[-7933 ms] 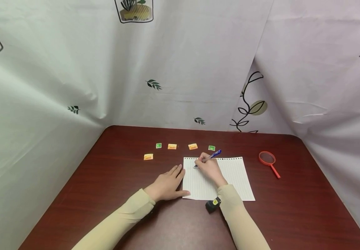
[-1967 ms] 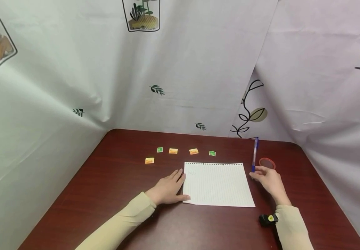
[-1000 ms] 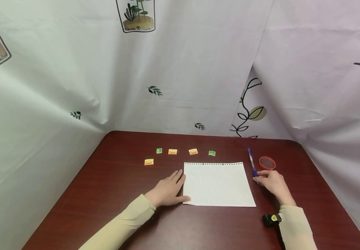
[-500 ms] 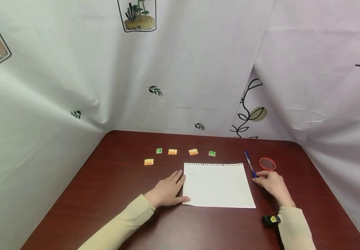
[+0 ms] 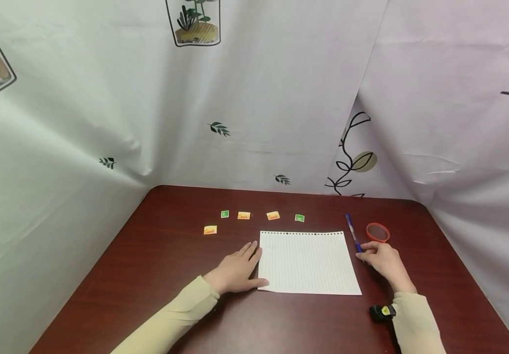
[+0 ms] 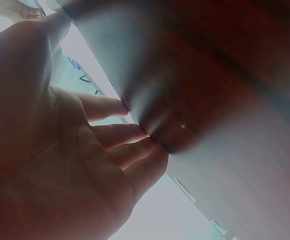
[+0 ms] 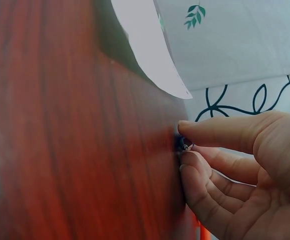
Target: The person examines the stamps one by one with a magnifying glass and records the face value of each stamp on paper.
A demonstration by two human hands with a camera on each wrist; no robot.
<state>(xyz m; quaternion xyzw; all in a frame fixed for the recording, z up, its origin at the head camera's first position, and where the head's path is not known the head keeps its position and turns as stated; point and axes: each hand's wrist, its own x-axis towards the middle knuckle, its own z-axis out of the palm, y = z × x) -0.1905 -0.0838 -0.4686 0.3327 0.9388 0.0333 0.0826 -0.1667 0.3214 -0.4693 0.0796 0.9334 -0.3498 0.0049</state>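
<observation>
My left hand (image 5: 237, 268) rests flat with fingers spread at the left edge of a lined sheet of paper (image 5: 309, 265). Faint marks show near the sheet's top left corner. To the right of the sheet lies a blue pen (image 5: 350, 225), slanting away from me. The thumb and fingertips of my right hand (image 5: 386, 259) pinch its near end, low at the tabletop. The right wrist view gives a close look at that pen end (image 7: 185, 144) between thumb and fingers. Just beyond this hand is a red magnifying glass (image 5: 378, 232), its handle hidden by the hand.
Small stamp-like pieces lie behind the paper: green ones (image 5: 225, 214) (image 5: 299, 218) at either end of a row, orange ones (image 5: 243, 215) (image 5: 273, 215) between, another orange one (image 5: 210, 229) nearer. A printed white curtain (image 5: 259, 98) hangs around the brown table (image 5: 157, 255).
Earlier, my right hand held the pen over the sheet, writing. It has since moved right, and the raised pen has tilted down onto the table beside the paper. My left hand stays put.
</observation>
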